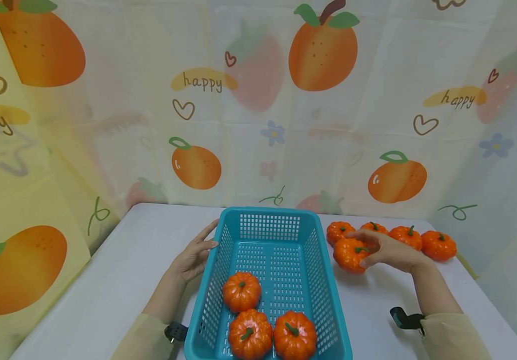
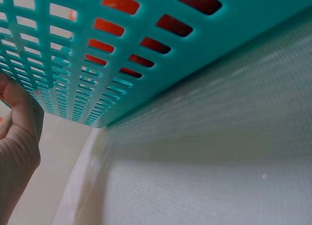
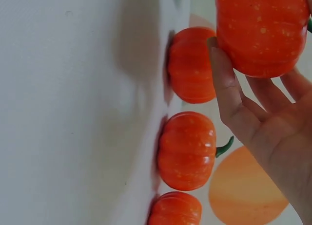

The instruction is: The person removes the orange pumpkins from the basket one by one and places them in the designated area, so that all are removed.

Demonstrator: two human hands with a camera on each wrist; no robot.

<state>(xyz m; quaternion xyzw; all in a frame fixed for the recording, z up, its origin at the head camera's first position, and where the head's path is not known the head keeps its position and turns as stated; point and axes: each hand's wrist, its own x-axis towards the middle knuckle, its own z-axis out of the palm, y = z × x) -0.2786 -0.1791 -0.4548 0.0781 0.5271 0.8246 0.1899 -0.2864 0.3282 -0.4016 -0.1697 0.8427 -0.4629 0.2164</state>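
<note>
My right hand (image 1: pixel 389 250) holds a small orange pumpkin (image 1: pixel 349 256) between thumb and fingers, raised over the table to the right of a blue-green plastic basket (image 1: pixel 328 280). The same held pumpkin (image 3: pixel 263 30) fills the top of the right wrist view, its underside facing the camera. At the basket's left side, my left hand (image 1: pixel 191 260) touches the rim with fairly straight fingers. Three more pumpkins lie in the near part of the basket: one pumpkin (image 1: pixel 242 292) on the left, another pumpkin (image 1: pixel 250 334) nearer, and a third pumpkin (image 1: pixel 295 336) beside it.
Behind the right hand, a row of pumpkins stands along the table's back edge: one pumpkin (image 1: pixel 338 231) at its left end, another pumpkin (image 1: pixel 438 245) at its right. A fruit-printed curtain (image 1: pixel 258 165) hangs behind the white table (image 1: pixel 119 280).
</note>
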